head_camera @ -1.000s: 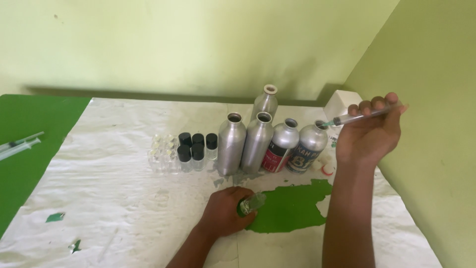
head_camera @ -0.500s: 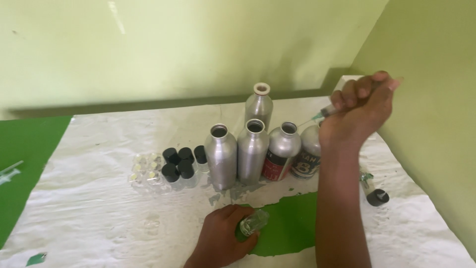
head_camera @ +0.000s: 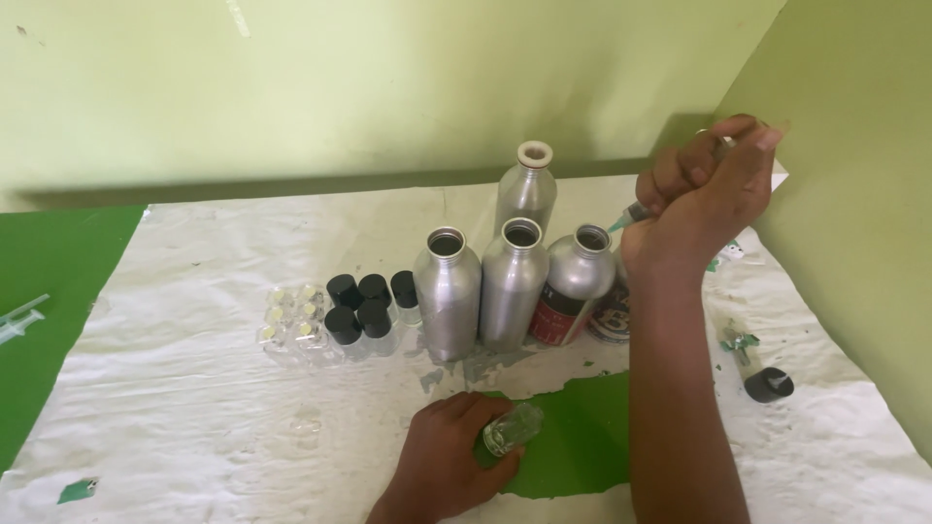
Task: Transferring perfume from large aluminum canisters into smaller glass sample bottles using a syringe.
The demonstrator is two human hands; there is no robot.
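My left hand (head_camera: 449, 456) gripped a small glass vial (head_camera: 512, 429) on the table (head_camera: 194, 388). My right hand (head_camera: 701, 199) clasped a syringe (head_camera: 636, 212) above the aluminium bottles (head_camera: 515, 281).

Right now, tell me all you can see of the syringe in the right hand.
The syringe is a slim clear plastic barrel with a teal hub at its front. The right hand grips it in a fist, tip pointing down-left over the metal bottles. Most of the barrel is hidden by fingers; contents cannot be told.
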